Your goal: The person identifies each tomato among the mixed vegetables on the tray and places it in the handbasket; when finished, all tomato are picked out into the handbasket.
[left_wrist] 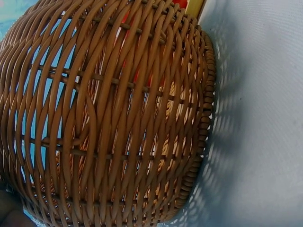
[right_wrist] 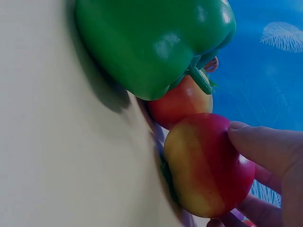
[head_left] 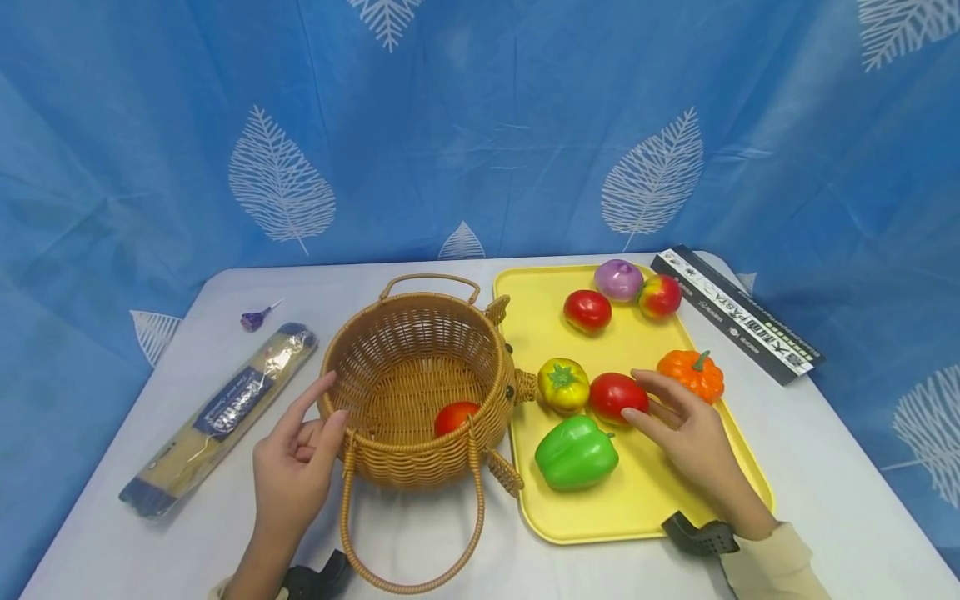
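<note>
My right hand (head_left: 686, 429) holds a red-and-yellow fruit (right_wrist: 208, 165) above or on the yellow tray (head_left: 645, 500), thumb on one side and fingers on the other. A yellow fruit with a green calyx (head_left: 564, 386) sits beside it, and a green bell pepper (head_left: 576, 452) lies nearer me. At the left rim of a brown wicker basket (head_left: 420, 462) is my left hand (head_left: 292, 475), index finger and thumb extended to the rim. One red, round item (head_left: 454, 417) lies inside the basket, partly hidden by its wall. The left wrist view shows mostly basket weave (left_wrist: 109, 109).
Farther back on the tray are a red fruit (head_left: 588, 311), a purple onion (head_left: 618, 280) and another red-yellow fruit (head_left: 660, 297). An orange pumpkin (head_left: 692, 374) is at its right edge. A pasta box (head_left: 738, 312), a pasta bag (head_left: 225, 417) and a small purple item (head_left: 257, 318) lie around.
</note>
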Demonstrator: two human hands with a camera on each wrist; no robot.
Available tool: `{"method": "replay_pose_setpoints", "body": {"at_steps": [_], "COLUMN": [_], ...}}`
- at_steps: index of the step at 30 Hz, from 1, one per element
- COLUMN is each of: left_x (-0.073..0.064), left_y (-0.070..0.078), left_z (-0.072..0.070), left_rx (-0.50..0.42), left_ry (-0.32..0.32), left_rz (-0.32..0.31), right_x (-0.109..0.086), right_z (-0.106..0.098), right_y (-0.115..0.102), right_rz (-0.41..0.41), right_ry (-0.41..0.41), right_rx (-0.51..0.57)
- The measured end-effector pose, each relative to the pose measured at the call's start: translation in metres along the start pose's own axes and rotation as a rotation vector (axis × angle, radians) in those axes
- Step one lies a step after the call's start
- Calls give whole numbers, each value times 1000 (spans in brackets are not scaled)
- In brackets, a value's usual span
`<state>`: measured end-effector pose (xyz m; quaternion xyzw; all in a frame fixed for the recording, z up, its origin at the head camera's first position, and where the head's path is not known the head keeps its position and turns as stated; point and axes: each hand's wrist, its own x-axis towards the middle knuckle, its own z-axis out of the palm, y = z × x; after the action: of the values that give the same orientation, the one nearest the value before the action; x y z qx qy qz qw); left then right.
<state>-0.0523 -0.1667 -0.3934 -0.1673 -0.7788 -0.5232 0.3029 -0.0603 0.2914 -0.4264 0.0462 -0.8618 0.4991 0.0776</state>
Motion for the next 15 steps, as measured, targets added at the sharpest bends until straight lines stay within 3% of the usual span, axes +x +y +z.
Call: {"method": "replay_pose_setpoints", "body": {"at_steps": [15], "left_x": [1], "left_y": [6], "left_z": [1], "left_rx": [-1], "left_ry": [1], "left_rz": [-12], "right_x": [-1], "right_z": [1], "right_y": [-1], "right_rz": [53], "right_ry": [-12], "right_rx": [0]}}
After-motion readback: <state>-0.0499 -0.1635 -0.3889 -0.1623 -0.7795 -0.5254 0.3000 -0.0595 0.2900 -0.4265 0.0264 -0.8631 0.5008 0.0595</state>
